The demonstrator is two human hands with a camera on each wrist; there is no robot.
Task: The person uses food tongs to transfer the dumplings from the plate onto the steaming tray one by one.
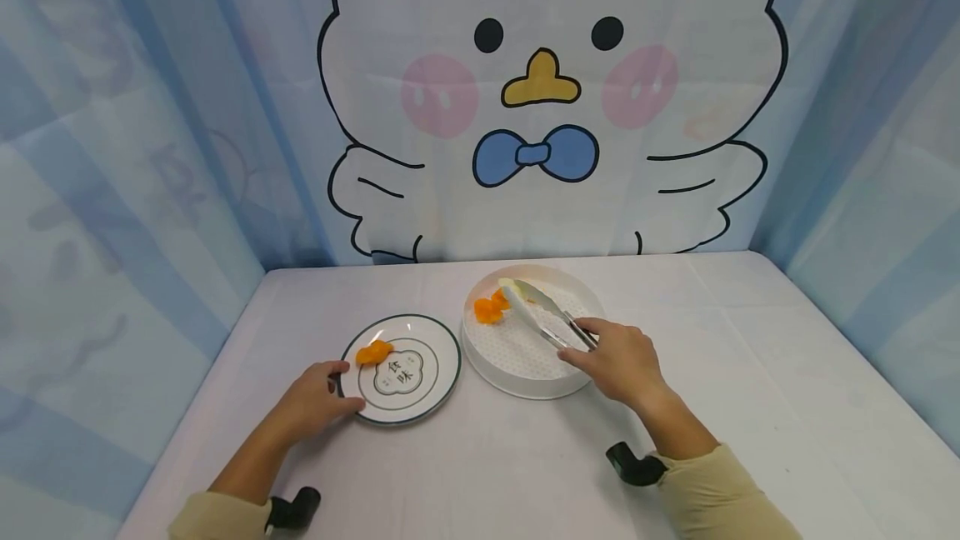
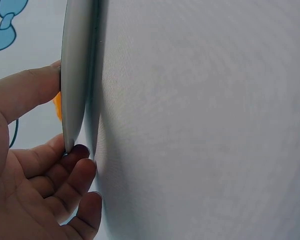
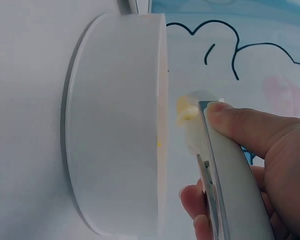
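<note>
My left hand (image 1: 315, 402) grips the left rim of a white plate (image 1: 435, 357) with a dark green edge and printed characters. Orange pieces (image 1: 373, 352) lie on that plate's upper left. In the left wrist view, the thumb and fingers are at the plate's edge. My right hand (image 1: 618, 358) holds metal tongs (image 1: 542, 298), their tips over the far left of a round white container (image 1: 525, 388). A pale yellow piece (image 1: 510, 284) shows at the tips; I cannot tell whether they pinch it. More orange pieces (image 1: 487, 312) lie in the container beside the tips.
The plate and container stand close side by side on a white-covered table (image 1: 750, 407). A patterned curtain (image 1: 540, 215) hangs behind the table, with blue curtains at both sides. Black wrist mounts (image 1: 633, 465) stick out at the sleeves.
</note>
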